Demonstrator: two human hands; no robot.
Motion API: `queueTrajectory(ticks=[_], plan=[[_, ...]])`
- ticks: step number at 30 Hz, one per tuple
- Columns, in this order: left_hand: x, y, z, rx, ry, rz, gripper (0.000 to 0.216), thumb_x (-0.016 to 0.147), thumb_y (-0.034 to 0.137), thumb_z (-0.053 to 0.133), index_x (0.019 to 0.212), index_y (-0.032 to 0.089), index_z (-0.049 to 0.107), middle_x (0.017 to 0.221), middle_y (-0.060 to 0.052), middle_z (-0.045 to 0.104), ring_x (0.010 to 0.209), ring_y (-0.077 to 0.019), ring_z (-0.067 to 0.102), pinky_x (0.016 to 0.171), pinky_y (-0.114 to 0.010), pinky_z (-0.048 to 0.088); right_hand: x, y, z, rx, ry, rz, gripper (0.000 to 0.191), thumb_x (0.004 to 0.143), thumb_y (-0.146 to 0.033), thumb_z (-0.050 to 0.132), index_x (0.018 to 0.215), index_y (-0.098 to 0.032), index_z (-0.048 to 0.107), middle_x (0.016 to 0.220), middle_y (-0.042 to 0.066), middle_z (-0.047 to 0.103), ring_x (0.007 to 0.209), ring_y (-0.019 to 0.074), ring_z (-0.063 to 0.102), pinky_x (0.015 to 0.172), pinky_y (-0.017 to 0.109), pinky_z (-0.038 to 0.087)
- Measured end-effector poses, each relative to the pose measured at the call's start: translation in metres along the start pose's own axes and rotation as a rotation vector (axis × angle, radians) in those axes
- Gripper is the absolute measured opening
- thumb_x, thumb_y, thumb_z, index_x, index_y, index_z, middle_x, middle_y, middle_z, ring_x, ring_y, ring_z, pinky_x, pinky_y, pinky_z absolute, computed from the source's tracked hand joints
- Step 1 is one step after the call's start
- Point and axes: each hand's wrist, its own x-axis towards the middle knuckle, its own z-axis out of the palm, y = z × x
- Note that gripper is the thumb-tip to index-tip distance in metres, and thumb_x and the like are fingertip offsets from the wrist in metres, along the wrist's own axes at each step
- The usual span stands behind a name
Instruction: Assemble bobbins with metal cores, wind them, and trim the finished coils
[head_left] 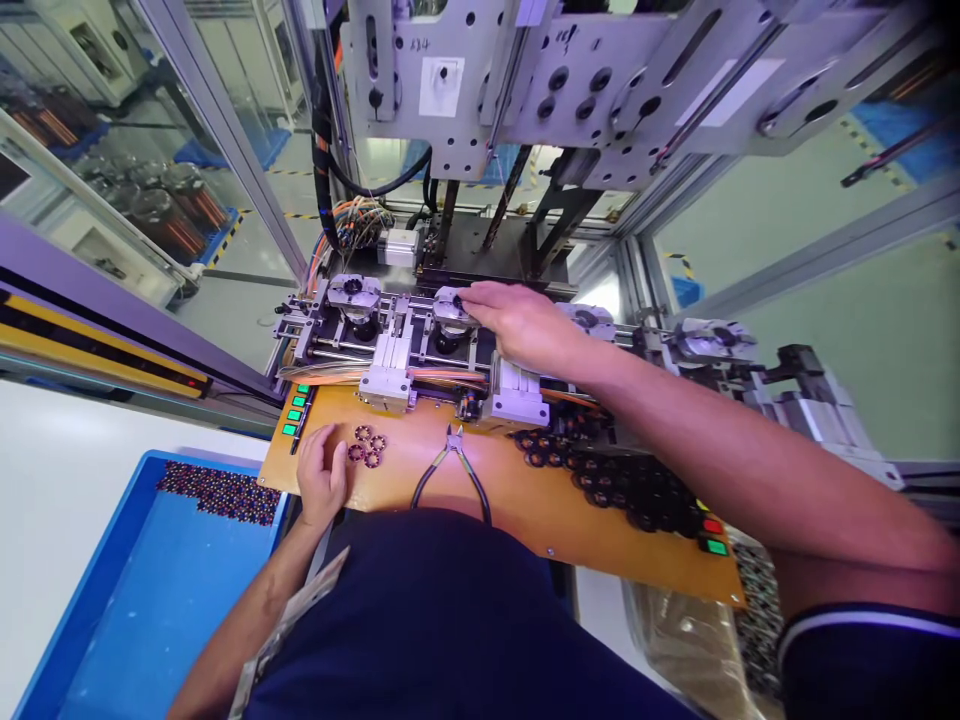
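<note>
My right hand reaches over the second clamping fixture of the machine. Its fingers are pressed together, their tips at a small black ring in the fixture, which they mostly hide. My left hand rests at the front left edge of the orange board, with nothing held and the thumb apart from loosely bent fingers. Beside it lies a small group of dark rings with copper-coloured spots. A pair of cutting pliers lies with its jaws towards the machine.
Black rings are heaped on the board's right side. A blue tray at left holds rows of small rings. Another fixture stands left of my right hand. Metal plates hang above. Green buttons line the board's left edge.
</note>
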Motion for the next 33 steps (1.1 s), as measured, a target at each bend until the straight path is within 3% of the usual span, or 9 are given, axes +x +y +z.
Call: queueTrajectory(ticks=[4,8,11,15,19,22,26,29,33], plan=[[0.001,0.001,0.0,0.001,0.009,-0.005,0.032,0.093,0.036,0.053,0.115,0.015,0.063,0.112,-0.013,0.07,0.107,-0.0242,0.064,0.097,-0.043,0.049,-0.009,-0.008,-0.004,0.003,0.061,0.017,0.053,0.076,0.001,0.041,0.123,-0.01,0.065,0.136,0.011,0.059,0.132,0.0297,0.05,0.102,0.049,0.051],[0.001,0.002,-0.003,-0.004,0.023,-0.017,0.031,0.094,0.035,0.053,0.115,0.015,0.064,0.111,-0.013,0.07,0.106,-0.0235,0.065,0.096,-0.042,0.051,-0.058,-0.049,-0.032,0.032,0.55,0.032,0.059,0.083,0.001,0.042,0.137,-0.019,0.054,0.138,0.008,0.058,0.13,0.0253,0.054,0.108,0.048,0.049],[-0.001,0.004,-0.01,-0.016,0.039,-0.034,0.032,0.093,0.034,0.055,0.116,0.015,0.063,0.112,-0.013,0.07,0.105,-0.0229,0.065,0.094,-0.041,0.051,-0.124,-0.088,-0.029,0.021,0.765,0.108,0.062,0.086,-0.003,0.051,0.143,-0.027,0.047,0.129,0.007,0.064,0.117,0.0239,0.063,0.097,0.043,0.056],[0.0,0.017,-0.024,-0.054,0.074,-0.046,0.033,0.092,0.032,0.055,0.12,0.016,0.062,0.115,-0.013,0.069,0.101,-0.021,0.065,0.094,-0.039,0.05,-0.196,-0.112,0.026,0.002,0.586,0.311,0.035,0.089,-0.011,0.057,0.124,-0.018,0.061,0.101,0.009,0.072,0.092,0.0215,0.068,0.081,0.036,0.058],[0.01,0.045,-0.031,-0.134,0.083,-0.014,0.034,0.096,0.032,0.05,0.124,0.017,0.06,0.118,-0.013,0.068,0.106,-0.0201,0.065,0.095,-0.038,0.051,-0.222,-0.106,0.081,-0.016,0.46,0.491,0.021,0.093,-0.017,0.053,0.105,-0.011,0.07,0.09,0.013,0.069,0.083,0.0238,0.063,0.074,0.039,0.052],[0.015,0.07,-0.03,-0.2,0.062,0.042,0.03,0.095,0.032,0.05,0.118,0.017,0.064,0.113,-0.011,0.07,0.105,-0.02,0.066,0.092,-0.037,0.053,-0.223,-0.099,0.098,0.025,0.39,0.565,0.021,0.093,-0.02,0.054,0.1,-0.015,0.073,0.092,0.012,0.066,0.085,0.023,0.058,0.075,0.038,0.049],[0.012,0.095,-0.031,-0.274,0.015,0.112,0.023,0.094,0.027,0.054,0.108,0.017,0.068,0.102,-0.008,0.073,0.098,-0.0189,0.068,0.09,-0.037,0.054,-0.217,-0.095,0.099,0.112,0.373,0.593,0.022,0.092,-0.017,0.054,0.09,-0.016,0.076,0.091,0.012,0.063,0.084,0.0224,0.055,0.075,0.038,0.048],[0.011,0.111,-0.036,-0.3,-0.158,0.113,0.019,0.091,0.024,0.058,0.105,0.018,0.069,0.101,-0.008,0.074,0.097,-0.0192,0.069,0.091,-0.037,0.054,-0.209,-0.108,0.086,0.213,0.421,0.532,0.022,0.091,-0.014,0.054,0.088,-0.017,0.075,0.091,0.011,0.063,0.085,0.0214,0.057,0.076,0.038,0.051],[0.014,0.147,-0.04,-0.434,-0.727,0.071,0.022,0.088,0.028,0.064,0.106,0.018,0.072,0.104,-0.009,0.076,0.098,-0.0211,0.07,0.093,-0.036,0.055,-0.187,-0.15,0.047,0.383,0.534,0.399,0.015,0.091,-0.018,0.06,0.093,-0.021,0.074,0.109,0.011,0.062,0.1,0.0212,0.061,0.081,0.036,0.055]])
